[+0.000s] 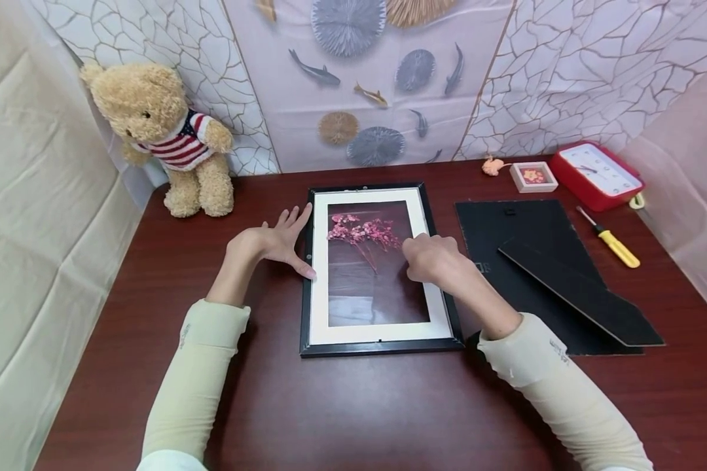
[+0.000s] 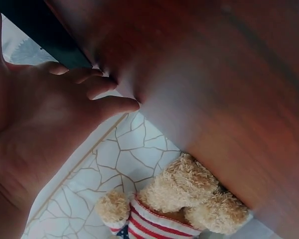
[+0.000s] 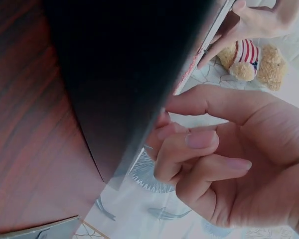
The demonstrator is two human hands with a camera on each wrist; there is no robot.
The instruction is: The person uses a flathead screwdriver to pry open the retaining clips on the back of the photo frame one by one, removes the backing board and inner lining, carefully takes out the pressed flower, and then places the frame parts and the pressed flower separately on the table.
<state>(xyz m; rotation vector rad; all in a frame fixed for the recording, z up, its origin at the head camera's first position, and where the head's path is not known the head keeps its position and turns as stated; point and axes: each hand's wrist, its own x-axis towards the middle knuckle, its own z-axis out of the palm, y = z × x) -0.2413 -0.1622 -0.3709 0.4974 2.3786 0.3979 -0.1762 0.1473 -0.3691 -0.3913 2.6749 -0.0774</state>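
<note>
A black picture frame with a white mat lies on the table, a sprig of pink dried flowers inside its window. My left hand rests along the frame's left side, fingers spread and thumb at the mat. Over the mat's right border, my right hand is curled, close to the flowers' right end. In the right wrist view, its thumb and index finger come together at the inner edge, the other fingers folded; I cannot tell whether anything is between the tips.
Right of the frame lies a black backing board with a stand flap across it. Beyond are a yellow-handled screwdriver, a red clock, a small white-framed box and an orange ornament. A teddy bear stands back left.
</note>
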